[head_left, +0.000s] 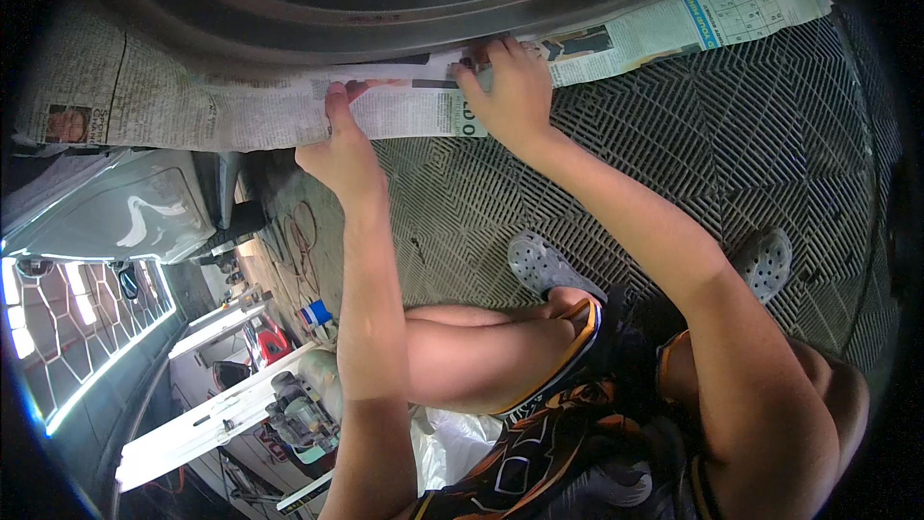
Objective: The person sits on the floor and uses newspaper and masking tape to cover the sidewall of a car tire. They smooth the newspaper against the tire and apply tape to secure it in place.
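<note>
1. Work thing: newspaper strip [260,116], running L to R across top of view, upper edge against/just under dark curved rim [318,24] (prob. a tyre; raised lettering on it). Looks like 2 sheets meeting nr R hand; can't tell if joined or just overlapped.
2. L hand [348,154]: closed in a pinch on lower edge of paper, thumb flat on front face, pointing up; fingers go behind, mostly hidden.
3. R hand [517,94]: part open, thumb apart from fingers [505,50], fingertips at upper edge of paper where it meets rim. Touching paper; can't tell if gripping or only pressing.
4. Step in hand (my read): fitting paper along curve, L steadying, R working upper edge in nr the meeting of the sheets.
5. Next move calls for, I'd judge: L holding light tension, R pressing edge snug bit by bit along curve, w/o tearing; thin paper prob. creases easily.
6. Surroundings: black ridged floor mat [664,116] below paper; grey panel [154,207] at L, nr paper's L end; blue container [315,314] & reddish cord [301,241] further off, lower L.
7. Person low down, knees bent, grey clogs [544,265] on mat.
</note>
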Demonstrator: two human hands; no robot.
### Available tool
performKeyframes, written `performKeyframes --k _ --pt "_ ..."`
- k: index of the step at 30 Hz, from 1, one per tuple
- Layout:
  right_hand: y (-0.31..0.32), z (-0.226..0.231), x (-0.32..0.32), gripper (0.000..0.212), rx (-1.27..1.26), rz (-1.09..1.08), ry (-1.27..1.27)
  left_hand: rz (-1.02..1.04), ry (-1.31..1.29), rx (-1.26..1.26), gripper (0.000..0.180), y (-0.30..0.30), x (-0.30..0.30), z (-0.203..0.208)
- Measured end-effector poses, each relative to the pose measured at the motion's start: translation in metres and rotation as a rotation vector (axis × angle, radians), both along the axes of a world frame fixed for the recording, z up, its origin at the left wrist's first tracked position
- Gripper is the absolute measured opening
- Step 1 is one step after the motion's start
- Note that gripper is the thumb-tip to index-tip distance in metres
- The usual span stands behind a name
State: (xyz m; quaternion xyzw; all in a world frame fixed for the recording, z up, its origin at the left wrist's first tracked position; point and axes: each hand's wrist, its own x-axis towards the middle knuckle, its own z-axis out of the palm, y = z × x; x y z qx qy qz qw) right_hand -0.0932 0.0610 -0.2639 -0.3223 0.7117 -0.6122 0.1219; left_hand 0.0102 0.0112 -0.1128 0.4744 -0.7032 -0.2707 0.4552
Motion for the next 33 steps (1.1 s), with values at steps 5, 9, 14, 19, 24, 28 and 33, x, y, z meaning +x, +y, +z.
performKeyframes --k 5,9,14,19,24,28,33 --pt "-0.005 0.011 -0.002 0.034 0.056 0.017 0.162 0.000 0.028 0.025 0.032 0.001 -0.003 0.000" --pt "-0.002 0.015 0.002 0.026 0.044 0.044 0.196 -0.007 0.029 0.039 0.032 -0.004 0.003 0.000" --pt "-0.003 0.003 -0.002 0.019 -0.089 0.184 0.100 -0.043 0.055 0.040 0.032 -0.005 0.001 -0.001" --pt "-0.005 0.015 -0.003 0.021 -0.133 0.284 -0.221 -0.083 0.065 0.026 0.037 0.005 -0.006 0.004" --pt "-0.008 0.012 -0.017 0.032 -0.135 0.251 -0.407 0.075 -0.131 -0.421 0.035 0.025 0.001 0.009" --pt "-0.008 0.014 -0.021 0.035 -0.078 0.352 -0.525 -0.188 -0.779 -0.892 0.047 0.054 0.009 0.033" --pt "-0.019 0.000 -0.025 0.029 -0.202 0.348 -0.884 -0.437 -1.448 -0.788 0.062 0.051 -0.011 0.035"
